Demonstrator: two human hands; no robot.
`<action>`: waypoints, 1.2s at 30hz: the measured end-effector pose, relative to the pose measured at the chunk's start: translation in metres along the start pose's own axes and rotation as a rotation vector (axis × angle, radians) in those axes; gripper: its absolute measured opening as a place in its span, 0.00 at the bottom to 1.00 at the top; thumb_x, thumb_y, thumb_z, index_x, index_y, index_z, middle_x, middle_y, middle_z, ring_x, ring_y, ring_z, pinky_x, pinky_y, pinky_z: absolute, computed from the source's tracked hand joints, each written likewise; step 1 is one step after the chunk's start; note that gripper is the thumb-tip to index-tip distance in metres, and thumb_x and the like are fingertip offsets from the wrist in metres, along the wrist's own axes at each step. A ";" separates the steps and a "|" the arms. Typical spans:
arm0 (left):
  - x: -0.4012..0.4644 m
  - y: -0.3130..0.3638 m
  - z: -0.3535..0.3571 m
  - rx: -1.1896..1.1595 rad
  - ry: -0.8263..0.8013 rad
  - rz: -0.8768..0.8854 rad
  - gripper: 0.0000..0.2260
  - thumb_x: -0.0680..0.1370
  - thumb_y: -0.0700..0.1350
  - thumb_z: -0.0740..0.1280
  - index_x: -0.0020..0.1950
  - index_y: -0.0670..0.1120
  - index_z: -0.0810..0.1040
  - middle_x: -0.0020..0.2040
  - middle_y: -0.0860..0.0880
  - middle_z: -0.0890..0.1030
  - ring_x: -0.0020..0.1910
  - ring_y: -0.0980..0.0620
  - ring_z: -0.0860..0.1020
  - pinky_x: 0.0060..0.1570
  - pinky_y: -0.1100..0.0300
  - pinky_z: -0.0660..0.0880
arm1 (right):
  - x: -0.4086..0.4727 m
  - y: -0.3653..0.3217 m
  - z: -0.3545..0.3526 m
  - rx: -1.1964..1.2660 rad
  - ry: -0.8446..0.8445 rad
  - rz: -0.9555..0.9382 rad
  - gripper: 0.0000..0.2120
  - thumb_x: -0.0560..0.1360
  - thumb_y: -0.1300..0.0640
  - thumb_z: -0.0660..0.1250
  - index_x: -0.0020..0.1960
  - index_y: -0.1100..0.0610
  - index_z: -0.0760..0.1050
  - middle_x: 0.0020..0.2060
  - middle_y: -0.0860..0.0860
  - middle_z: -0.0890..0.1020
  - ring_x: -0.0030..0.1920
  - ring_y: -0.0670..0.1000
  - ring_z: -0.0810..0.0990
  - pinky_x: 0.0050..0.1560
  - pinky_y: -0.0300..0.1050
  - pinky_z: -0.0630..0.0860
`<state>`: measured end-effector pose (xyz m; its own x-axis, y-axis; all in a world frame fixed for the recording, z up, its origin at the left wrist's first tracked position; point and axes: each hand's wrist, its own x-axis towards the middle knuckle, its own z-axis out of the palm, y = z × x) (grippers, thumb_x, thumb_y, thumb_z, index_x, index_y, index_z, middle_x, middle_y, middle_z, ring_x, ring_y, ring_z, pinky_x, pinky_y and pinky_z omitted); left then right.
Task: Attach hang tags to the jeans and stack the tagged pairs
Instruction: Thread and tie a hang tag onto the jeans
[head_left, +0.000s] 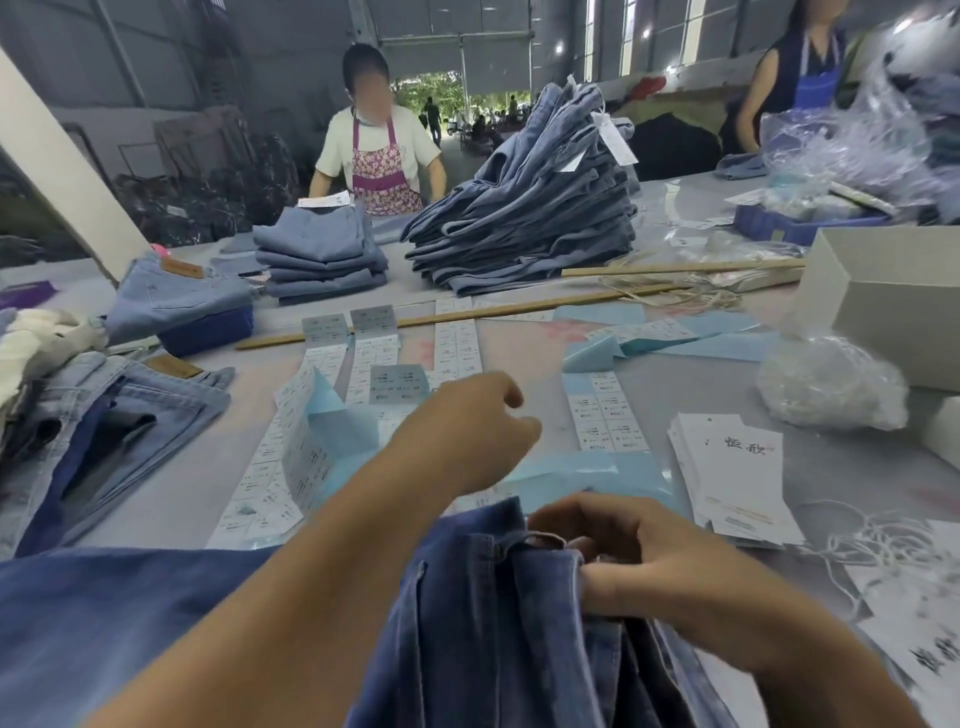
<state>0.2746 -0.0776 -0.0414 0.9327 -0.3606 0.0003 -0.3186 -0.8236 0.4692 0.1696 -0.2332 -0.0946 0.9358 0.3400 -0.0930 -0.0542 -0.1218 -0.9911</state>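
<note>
My right hand (644, 558) pinches the waistband of the dark jeans (498, 613) nearest me on the table (519, 343); my left hand (467, 431), fingers loosely curled and empty, hovers beyond the jeans above label sheets (610, 413).

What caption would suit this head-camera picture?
Right hand grips dark jeans at the waistband while left hand reaches over sticker sheets.

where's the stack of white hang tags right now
In the head view, the white hang tags lie on the table's right side, just beyond the right hand, below the crumpled plastic bag.
</note>
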 end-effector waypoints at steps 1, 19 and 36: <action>0.016 0.005 0.009 0.037 -0.072 -0.002 0.14 0.78 0.54 0.65 0.62 0.52 0.77 0.49 0.52 0.81 0.46 0.53 0.79 0.48 0.54 0.77 | 0.002 0.001 -0.011 -0.058 -0.012 0.033 0.25 0.62 0.47 0.77 0.58 0.52 0.81 0.52 0.51 0.85 0.53 0.48 0.83 0.53 0.42 0.79; 0.129 -0.007 0.143 0.292 -0.251 0.180 0.07 0.79 0.52 0.64 0.53 0.52 0.78 0.55 0.49 0.79 0.55 0.46 0.76 0.51 0.54 0.71 | 0.096 0.094 -0.064 -0.651 0.710 0.299 0.16 0.74 0.62 0.57 0.60 0.55 0.75 0.56 0.55 0.79 0.56 0.57 0.77 0.56 0.52 0.76; 0.139 -0.023 0.155 0.253 -0.169 0.263 0.14 0.78 0.52 0.67 0.58 0.46 0.80 0.59 0.50 0.77 0.59 0.47 0.75 0.60 0.49 0.72 | 0.098 0.100 -0.067 -0.696 0.725 0.264 0.15 0.75 0.62 0.58 0.56 0.55 0.80 0.53 0.53 0.79 0.55 0.53 0.74 0.55 0.49 0.74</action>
<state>0.3856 -0.1766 -0.1886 0.7794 -0.6232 -0.0640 -0.5941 -0.7677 0.2399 0.2796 -0.2743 -0.1968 0.9207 -0.3902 0.0085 -0.2908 -0.7004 -0.6519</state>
